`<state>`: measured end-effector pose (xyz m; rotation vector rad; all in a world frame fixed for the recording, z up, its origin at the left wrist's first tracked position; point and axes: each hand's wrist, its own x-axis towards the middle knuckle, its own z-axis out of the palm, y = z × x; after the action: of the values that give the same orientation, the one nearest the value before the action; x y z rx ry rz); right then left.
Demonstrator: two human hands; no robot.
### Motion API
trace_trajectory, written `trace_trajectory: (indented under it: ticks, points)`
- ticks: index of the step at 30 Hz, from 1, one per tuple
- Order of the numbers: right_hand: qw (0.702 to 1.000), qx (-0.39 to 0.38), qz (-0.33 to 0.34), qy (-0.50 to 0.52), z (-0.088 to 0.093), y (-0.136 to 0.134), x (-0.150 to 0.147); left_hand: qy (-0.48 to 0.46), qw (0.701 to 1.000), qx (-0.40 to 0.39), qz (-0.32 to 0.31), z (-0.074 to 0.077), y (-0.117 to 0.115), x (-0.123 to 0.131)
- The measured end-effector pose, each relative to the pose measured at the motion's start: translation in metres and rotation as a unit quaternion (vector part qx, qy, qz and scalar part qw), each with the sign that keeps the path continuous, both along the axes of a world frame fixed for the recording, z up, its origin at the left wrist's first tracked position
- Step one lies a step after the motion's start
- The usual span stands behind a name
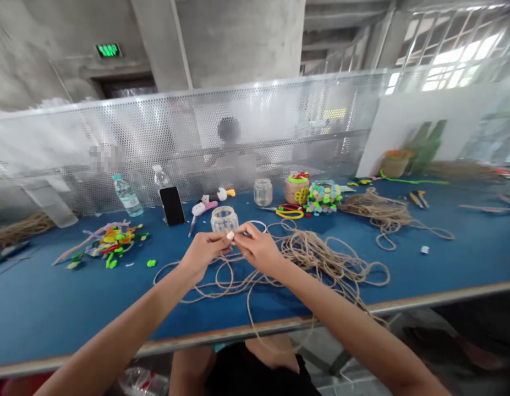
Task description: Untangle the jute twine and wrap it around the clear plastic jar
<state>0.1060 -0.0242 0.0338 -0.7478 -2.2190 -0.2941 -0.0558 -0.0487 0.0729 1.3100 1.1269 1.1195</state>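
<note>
My left hand (205, 250) and my right hand (257, 247) meet above the blue table (52, 308), fingers pinched together on a strand of jute twine (321, 258). The twine lies in a loose tangle under and to the right of my hands, and one loop hangs over the table's front edge. Just behind my fingertips stands a small clear glass jar (224, 219). What exactly sits between my fingertips is too small to make out beyond the strand.
A black phone (172, 205) stands propped, with water bottles (127, 195) to its left. Colourful pipe cleaners (108, 242) lie left. Another jar (263, 192), decorated pots (324, 196), more twine (374, 209), and a perforated metal screen (197, 132) with people behind it stand further back.
</note>
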Motion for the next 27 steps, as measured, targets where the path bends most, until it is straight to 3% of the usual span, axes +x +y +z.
trace_trajectory:
  ticks: [3,7,11,15,21,27]
  points:
    - [0.997,-0.052,-0.021,0.047,-0.005,0.021,0.014,-0.020,0.997,0.032,0.064,-0.003,0.029,-0.001]
    - [0.979,-0.127,-0.105,0.116,-0.014,0.043,0.039,-0.049,0.979,0.084,0.179,-0.003,0.053,-0.028]
    - [0.966,-0.168,-0.145,0.132,-0.021,0.054,0.042,-0.009,0.972,0.112,0.208,-0.006,0.061,-0.063]
    - [0.971,-0.192,-0.085,0.114,-0.009,0.068,0.018,0.071,0.967,0.179,0.168,-0.010,0.070,-0.078]
    - [0.972,-0.218,0.069,0.052,0.011,0.109,-0.023,0.199,0.918,0.338,0.055,-0.011,0.102,-0.057]
    - [0.958,-0.249,0.140,0.023,0.010,0.127,-0.017,0.268,0.873,0.404,-0.059,-0.022,0.126,-0.058]
